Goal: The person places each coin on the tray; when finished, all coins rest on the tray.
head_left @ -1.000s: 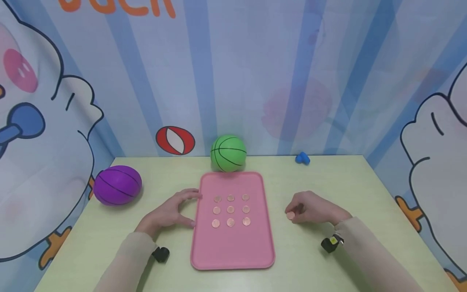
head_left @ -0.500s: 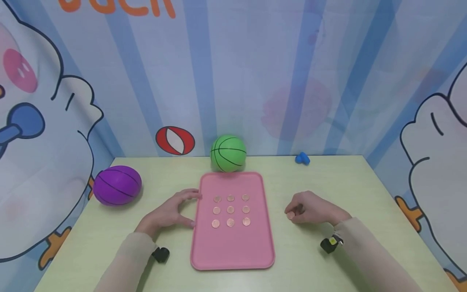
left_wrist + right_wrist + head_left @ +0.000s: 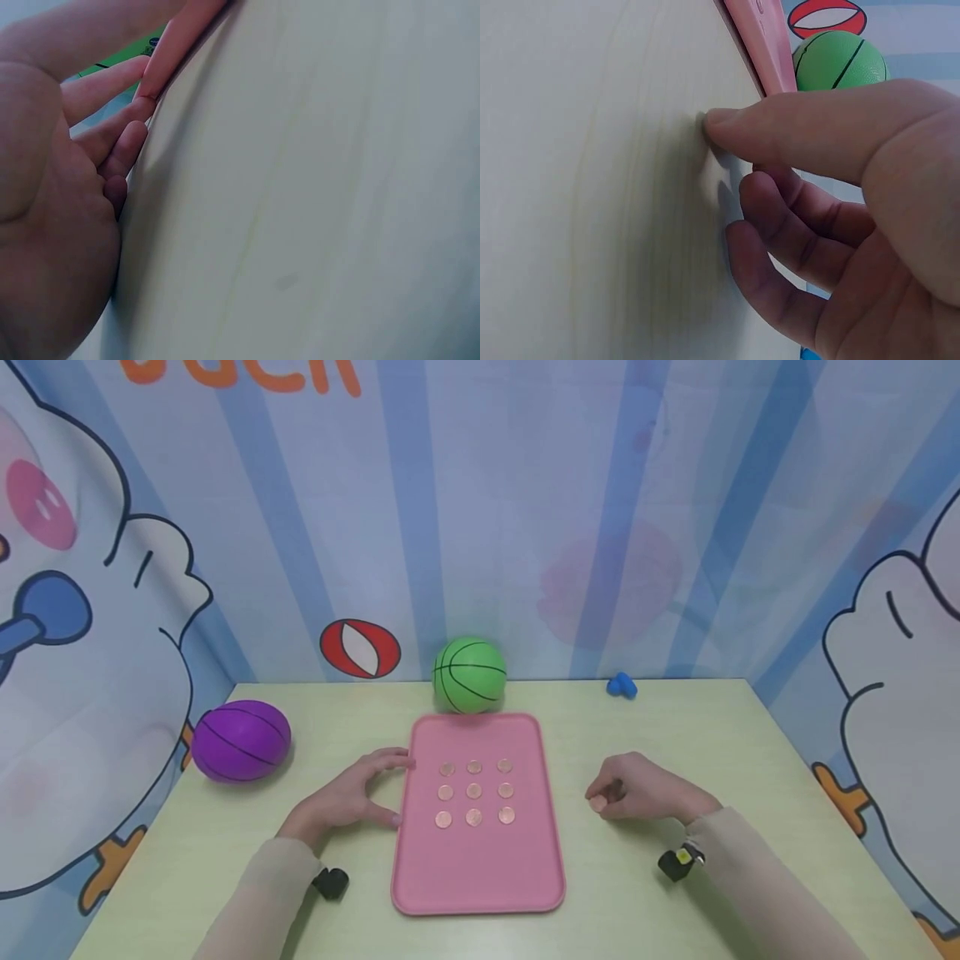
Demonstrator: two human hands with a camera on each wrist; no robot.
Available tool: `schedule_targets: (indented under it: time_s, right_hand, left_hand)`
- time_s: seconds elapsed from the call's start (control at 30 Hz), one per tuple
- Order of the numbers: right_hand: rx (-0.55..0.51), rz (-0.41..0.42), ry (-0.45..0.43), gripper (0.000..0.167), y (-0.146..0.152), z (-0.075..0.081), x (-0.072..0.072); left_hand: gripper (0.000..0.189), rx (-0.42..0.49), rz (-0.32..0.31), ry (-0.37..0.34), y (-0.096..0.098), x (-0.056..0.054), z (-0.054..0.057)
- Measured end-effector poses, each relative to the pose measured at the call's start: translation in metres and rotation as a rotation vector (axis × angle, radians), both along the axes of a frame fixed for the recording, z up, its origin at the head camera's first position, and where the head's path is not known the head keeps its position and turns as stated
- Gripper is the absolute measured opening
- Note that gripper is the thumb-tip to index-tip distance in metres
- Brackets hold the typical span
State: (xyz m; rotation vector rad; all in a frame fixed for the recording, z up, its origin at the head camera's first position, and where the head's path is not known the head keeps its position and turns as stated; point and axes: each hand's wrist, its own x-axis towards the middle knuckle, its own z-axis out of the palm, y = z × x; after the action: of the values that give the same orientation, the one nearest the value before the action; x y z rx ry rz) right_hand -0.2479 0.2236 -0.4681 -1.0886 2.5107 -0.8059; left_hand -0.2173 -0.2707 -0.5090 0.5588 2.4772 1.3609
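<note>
A pink tray [image 3: 480, 877] lies on the table with several copper-coloured coins [image 3: 474, 791] set out in even rows in its upper half. At its left edge my left hand [image 3: 341, 793] has thumb and fingers spread, their tips touching the rim. The left wrist view shows those fingertips against the pink rim [image 3: 176, 52]. To the right of the tray, my right hand [image 3: 641, 789] pinches one coin [image 3: 597, 803] between thumb and fingertips, close over the table. In the right wrist view the thumb hides most of that coin, and the other fingers curl loosely.
A green ball [image 3: 469, 675] stands right behind the tray. A purple ball [image 3: 242, 741] sits at the table's left edge, and a small blue object [image 3: 622, 685] lies at the back right. A printed cloth [image 3: 517, 527] hangs behind the table [image 3: 697, 727].
The coin in the right hand has tilted very slightly between the fingertips. Both hands, the tray and its coins otherwise stay in place.
</note>
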Motion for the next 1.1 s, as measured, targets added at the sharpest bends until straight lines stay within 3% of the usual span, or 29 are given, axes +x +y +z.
schedule_targets:
  time_s: [0.33, 0.6, 1.1]
  right_hand:
    - [-0.083, 0.002, 0.024, 0.016, -0.009, -0.002, 0.000]
    - [-0.113, -0.011, -0.007, 0.022, -0.032, 0.004, -0.003]
    - [-0.125, 0.117, 0.052, 0.022, -0.090, 0.004, 0.000]
  left_hand:
    - [0.089, 0.001, 0.004, 0.002, 0.001, 0.000, 0.000]
    - [0.089, 0.005, 0.008, -0.007, 0.001, 0.000, -0.001]
    - [0.089, 0.000, 0.015, -0.015, 0.000, 0.000, -0.001]
